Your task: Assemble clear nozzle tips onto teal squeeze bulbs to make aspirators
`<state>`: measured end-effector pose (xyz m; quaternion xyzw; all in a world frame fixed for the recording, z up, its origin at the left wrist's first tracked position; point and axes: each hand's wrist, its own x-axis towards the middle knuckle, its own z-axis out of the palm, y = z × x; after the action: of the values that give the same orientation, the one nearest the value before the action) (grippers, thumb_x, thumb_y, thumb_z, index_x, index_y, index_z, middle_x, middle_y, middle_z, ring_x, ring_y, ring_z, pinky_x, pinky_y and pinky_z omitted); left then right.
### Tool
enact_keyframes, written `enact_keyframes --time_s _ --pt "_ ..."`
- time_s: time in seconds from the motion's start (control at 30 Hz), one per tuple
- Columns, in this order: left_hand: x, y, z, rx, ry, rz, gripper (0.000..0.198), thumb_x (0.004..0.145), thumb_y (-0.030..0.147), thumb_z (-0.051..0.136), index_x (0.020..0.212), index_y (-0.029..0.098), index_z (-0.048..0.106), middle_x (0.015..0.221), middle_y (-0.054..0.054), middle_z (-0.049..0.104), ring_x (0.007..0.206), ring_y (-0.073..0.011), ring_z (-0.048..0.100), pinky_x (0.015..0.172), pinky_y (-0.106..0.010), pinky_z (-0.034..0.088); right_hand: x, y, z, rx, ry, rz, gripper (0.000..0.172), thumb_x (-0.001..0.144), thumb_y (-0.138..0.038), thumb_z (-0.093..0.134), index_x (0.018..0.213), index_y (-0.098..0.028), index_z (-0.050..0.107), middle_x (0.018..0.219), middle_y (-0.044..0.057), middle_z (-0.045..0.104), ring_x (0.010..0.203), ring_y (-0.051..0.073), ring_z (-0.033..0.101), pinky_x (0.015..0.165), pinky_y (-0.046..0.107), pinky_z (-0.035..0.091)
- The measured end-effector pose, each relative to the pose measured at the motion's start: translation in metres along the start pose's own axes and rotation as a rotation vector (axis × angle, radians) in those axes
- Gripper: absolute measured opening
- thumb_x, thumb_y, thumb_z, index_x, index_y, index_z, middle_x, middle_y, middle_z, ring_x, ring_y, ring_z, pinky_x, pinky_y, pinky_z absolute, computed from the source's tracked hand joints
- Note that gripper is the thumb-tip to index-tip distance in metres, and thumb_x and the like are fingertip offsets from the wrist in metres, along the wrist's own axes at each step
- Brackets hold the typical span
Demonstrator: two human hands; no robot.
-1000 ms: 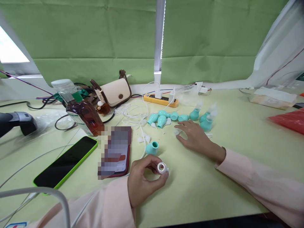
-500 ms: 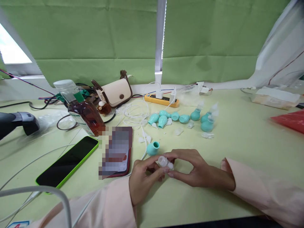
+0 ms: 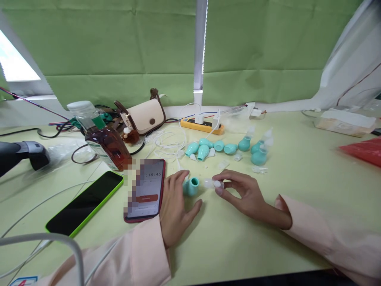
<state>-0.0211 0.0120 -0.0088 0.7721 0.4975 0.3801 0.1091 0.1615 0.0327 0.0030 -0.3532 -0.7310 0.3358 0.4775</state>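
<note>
Between thumb and fingers, my right hand [image 3: 239, 193] pinches a small translucent plastic connector [image 3: 210, 183], its free end pointing left. My left hand [image 3: 176, 208] is spread beside a turquoise rubber bulb [image 3: 192, 186] whose round mouth faces right, toward the connector. Fingers of this hand cover the bulb's left side; whether they touch it I cannot tell. Further back lie several loose turquoise bulbs [image 3: 203, 152]. To their right, bulbs with clear tips fitted [image 3: 258, 156] stand upright. Another clear connector [image 3: 260, 170] and small translucent pieces [image 3: 223, 164] lie near them.
Left of my hands are a red-cased phone [image 3: 149, 190] with a lit screen and a green-edged phone [image 3: 86, 204]. Behind them stand a bottle of dark liquid [image 3: 107, 145] and a cream handbag [image 3: 145, 115]. White cables run to a yellow power strip [image 3: 202, 126].
My left hand has let go of the connector, opened and moved up to the turquoise bulb. The right hand has raised the connector and turned it to point left.
</note>
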Motion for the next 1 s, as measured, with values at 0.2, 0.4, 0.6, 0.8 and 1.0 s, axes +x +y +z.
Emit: enact_keyframes --time_s 0.2,0.4,0.6,0.8,1.0 --pt "-0.002 -0.001 -0.001 0.083 -0.102 0.024 0.033 0.076 0.017 0.048 0.109 0.021 0.045 0.11 -0.007 0.048 0.102 -0.0245 0.035 0.084 -0.042 0.032 0.001 -0.002 -0.003 0.033 0.027 -0.046 0.012 0.071 -0.018 0.057 0.083 -0.018 0.057 0.076 0.003 0.056 0.073 0.013 0.053 0.057 0.024 0.048" --pt "0.0 0.005 -0.003 -0.089 -0.032 0.058 0.022 0.073 0.018 0.053 0.095 0.02 0.052 0.094 -0.006 0.049 0.094 -0.0199 0.042 0.082 -0.035 0.036 0.001 -0.007 -0.006 -0.017 -0.091 -0.084 0.009 0.072 -0.017 0.055 0.081 -0.017 0.057 0.069 0.002 0.055 0.065 0.012 0.052 0.055 0.024 0.045" --pt "-0.005 0.008 -0.004 -0.299 -0.091 0.102 0.022 0.07 0.01 0.05 0.089 0.02 0.044 0.093 -0.005 0.054 0.089 -0.0165 0.051 0.078 -0.028 0.04 0.0 -0.011 -0.011 -0.027 -0.147 -0.125 0.01 0.073 -0.017 0.053 0.082 -0.018 0.056 0.069 0.002 0.056 0.064 0.011 0.053 0.055 0.024 0.044" --pt "-0.008 0.006 -0.006 -0.266 -0.141 0.125 0.027 0.069 0.012 0.045 0.096 0.02 0.043 0.081 -0.003 0.055 0.067 -0.0137 0.051 0.06 -0.024 0.041 -0.001 -0.014 -0.013 -0.034 -0.222 -0.187 0.016 0.072 -0.013 0.054 0.086 -0.019 0.057 0.07 0.001 0.057 0.062 0.01 0.052 0.055 0.024 0.045" --pt "-0.008 0.009 -0.005 -0.244 -0.112 0.106 0.021 0.066 0.017 0.052 0.087 0.018 0.049 0.069 -0.001 0.056 0.059 -0.0121 0.051 0.055 -0.023 0.041 0.001 -0.015 -0.011 -0.054 -0.279 -0.171 0.015 0.072 -0.017 0.055 0.087 -0.018 0.058 0.071 0.002 0.058 0.061 0.01 0.053 0.054 0.023 0.045"
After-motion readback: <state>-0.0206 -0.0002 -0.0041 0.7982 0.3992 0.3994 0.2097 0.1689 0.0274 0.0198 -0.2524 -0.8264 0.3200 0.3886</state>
